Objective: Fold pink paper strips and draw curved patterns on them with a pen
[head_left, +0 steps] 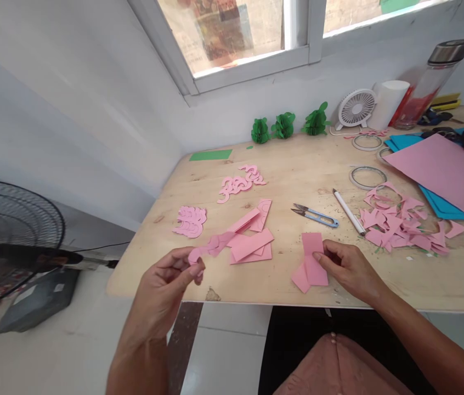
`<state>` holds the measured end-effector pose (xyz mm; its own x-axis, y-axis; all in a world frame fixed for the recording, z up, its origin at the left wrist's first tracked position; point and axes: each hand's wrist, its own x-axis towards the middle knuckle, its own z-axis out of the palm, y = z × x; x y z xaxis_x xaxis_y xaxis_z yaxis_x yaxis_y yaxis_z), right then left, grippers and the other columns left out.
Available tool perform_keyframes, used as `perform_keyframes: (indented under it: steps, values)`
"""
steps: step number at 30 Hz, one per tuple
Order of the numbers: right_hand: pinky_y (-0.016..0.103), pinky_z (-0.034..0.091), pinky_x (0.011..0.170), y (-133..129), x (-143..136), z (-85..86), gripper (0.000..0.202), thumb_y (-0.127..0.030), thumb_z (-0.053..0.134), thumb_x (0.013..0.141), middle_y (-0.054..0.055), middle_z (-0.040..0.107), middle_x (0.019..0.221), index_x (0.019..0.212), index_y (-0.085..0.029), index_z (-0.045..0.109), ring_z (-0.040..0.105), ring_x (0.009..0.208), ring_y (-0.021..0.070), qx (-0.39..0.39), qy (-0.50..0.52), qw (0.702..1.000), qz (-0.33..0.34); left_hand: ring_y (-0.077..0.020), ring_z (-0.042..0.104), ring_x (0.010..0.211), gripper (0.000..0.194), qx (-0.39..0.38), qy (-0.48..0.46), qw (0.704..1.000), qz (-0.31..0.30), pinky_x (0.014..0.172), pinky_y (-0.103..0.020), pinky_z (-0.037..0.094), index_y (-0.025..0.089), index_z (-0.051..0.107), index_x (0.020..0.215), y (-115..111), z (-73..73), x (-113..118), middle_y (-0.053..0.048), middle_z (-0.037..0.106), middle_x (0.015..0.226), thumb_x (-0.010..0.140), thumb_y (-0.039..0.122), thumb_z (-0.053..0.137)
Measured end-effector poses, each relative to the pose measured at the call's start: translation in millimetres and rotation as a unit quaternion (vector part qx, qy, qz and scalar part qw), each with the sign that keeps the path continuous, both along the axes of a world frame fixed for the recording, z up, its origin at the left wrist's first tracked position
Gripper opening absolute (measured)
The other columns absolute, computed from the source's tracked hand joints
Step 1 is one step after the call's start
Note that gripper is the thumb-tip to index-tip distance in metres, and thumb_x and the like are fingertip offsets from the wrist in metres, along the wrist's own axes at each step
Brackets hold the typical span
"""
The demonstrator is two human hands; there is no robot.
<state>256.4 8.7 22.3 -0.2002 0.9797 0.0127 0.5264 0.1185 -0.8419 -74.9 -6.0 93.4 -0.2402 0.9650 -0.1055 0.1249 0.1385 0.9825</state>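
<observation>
My left hand (pixel 178 274) pinches a curly pink paper cutout (pixel 194 255) above the table's front left part. To the right, my right hand (pixel 345 266) has thumb and fingers closed on a folded pink paper strip (pixel 314 247); a smaller pink piece (pixel 301 277) lies against it. Between the hands rests a pile of folded pink paper pieces (pixel 252 244), some with curved lines drawn on them. Behind my left hand are a stack of scalloped pink cutouts (pixel 191 221) and a loose group of curved pink cutouts (pixel 238 184).
Thread snips (pixel 316 215) and a white pen (pixel 348 211) lie near pink scraps (pixel 400 225). Tape rolls (pixel 367 177), pink sheets (pixel 450 170), a small fan (pixel 356 108) and a bottle (pixel 425 88) stand or lie at right. Green paper shapes (pixel 284 125) line the wall.
</observation>
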Motion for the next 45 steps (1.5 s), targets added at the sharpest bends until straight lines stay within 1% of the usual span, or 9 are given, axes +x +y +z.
perform_keyframes:
  steps: [4,9,13,16,19,29,35,41,45]
  values:
    - [0.024,0.026,0.05,0.1,0.2,0.0,0.036,-0.04,0.051,0.088,-0.006,0.034,0.056,0.061,-0.022,0.036,0.034,0.054,0.0101,-0.005,0.017,1.0,-0.004,-0.0123,0.056,0.054,0.035,-0.047,-0.112,0.992,-0.019,0.051,-0.026,0.047,0.019,0.063,0.073,-10.7,-12.4,60.0,0.0,0.062,0.066,0.057,0.041,0.085]
    - [0.023,0.029,0.048,0.7,1.2,0.6,0.04,-0.044,0.052,0.088,-0.006,0.034,0.054,0.059,-0.022,0.036,0.035,0.052,0.0099,-0.007,0.037,0.999,-0.012,-0.014,0.062,0.053,0.037,-0.131,-0.257,0.953,-0.094,0.052,-0.025,0.05,0.017,0.065,0.074,-21.8,-32.3,136.4,-0.004,0.066,0.066,0.061,0.045,0.085]
    - [0.024,0.039,0.053,-0.8,2.6,5.9,0.038,-0.048,0.047,0.09,-0.003,0.048,0.059,0.065,-0.02,0.05,0.046,0.056,0.0122,-0.015,0.074,0.997,0.0,-0.0136,0.063,0.053,0.041,-0.157,-0.293,0.937,-0.11,0.047,-0.022,0.048,0.015,0.067,0.075,-24.4,-41.1,169.2,-0.007,0.071,0.071,0.062,0.05,0.084]
    - [0.027,0.046,0.061,-3.1,2.1,12.2,0.037,-0.048,0.046,0.091,0.001,0.059,0.067,0.072,-0.019,0.057,0.054,0.064,0.0151,-0.044,0.139,0.989,0.015,-0.0125,0.062,0.051,0.043,-0.151,-0.284,0.941,-0.101,0.044,-0.02,0.045,0.014,0.068,0.072,-24.6,-44.7,176.9,-0.008,0.071,0.072,0.062,0.054,0.083]
    - [0.027,0.047,0.061,-5.1,-0.2,18.1,0.038,-0.05,0.048,0.089,0.002,0.061,0.068,0.072,-0.019,0.058,0.056,0.064,0.0156,-0.063,0.178,0.982,0.019,-0.0123,0.061,0.05,0.045,-0.15,-0.266,0.948,-0.093,0.042,-0.019,0.041,0.014,0.069,0.072,-24.8,-46.9,178.8,-0.008,0.071,0.071,0.063,0.057,0.081]
    - [0.025,0.045,0.058,-11.3,-4.3,21.8,0.042,-0.056,0.05,0.087,0.001,0.059,0.067,0.069,-0.018,0.056,0.053,0.062,0.0141,-0.105,0.205,0.973,-0.008,-0.0078,0.047,0.039,0.048,-0.142,-0.235,0.957,-0.092,0.04,-0.018,0.028,0.013,0.07,0.073,-26.2,-46.2,179.5,-0.001,0.059,0.047,0.066,0.06,0.077]
    - [0.024,0.042,0.057,-11.9,-5.8,27.0,0.042,-0.055,0.053,0.087,0.0,0.057,0.064,0.067,-0.018,0.058,0.05,0.06,0.0128,-0.085,0.214,0.973,-0.011,-0.0067,0.047,0.039,0.051,-0.137,-0.224,0.961,-0.085,0.04,-0.017,0.028,0.014,0.064,0.068,-26.3,-43.7,179.1,0.001,0.058,0.048,0.065,0.062,0.076]
    - [0.023,0.036,0.053,-13.6,-7.6,29.5,0.042,-0.051,0.051,0.089,-0.003,0.047,0.057,0.062,-0.02,0.054,0.044,0.054,0.011,-0.062,0.201,0.977,-0.022,-0.0062,0.047,0.04,0.051,-0.135,-0.214,0.964,-0.082,0.04,-0.016,0.03,0.013,0.065,0.067,-26.9,-42.6,179.1,0.0,0.06,0.051,0.064,0.062,0.078]
    - [0.024,0.035,0.053,-14.0,-7.0,28.8,0.044,-0.055,0.051,0.088,-0.003,0.045,0.057,0.061,-0.02,0.052,0.041,0.055,0.0112,-0.058,0.195,0.979,-0.03,-0.0066,0.046,0.039,0.052,-0.134,-0.212,0.965,-0.081,0.039,-0.016,0.03,0.013,0.065,0.067,-26.3,-41.2,178.3,0.0,0.058,0.048,0.063,0.064,0.078]
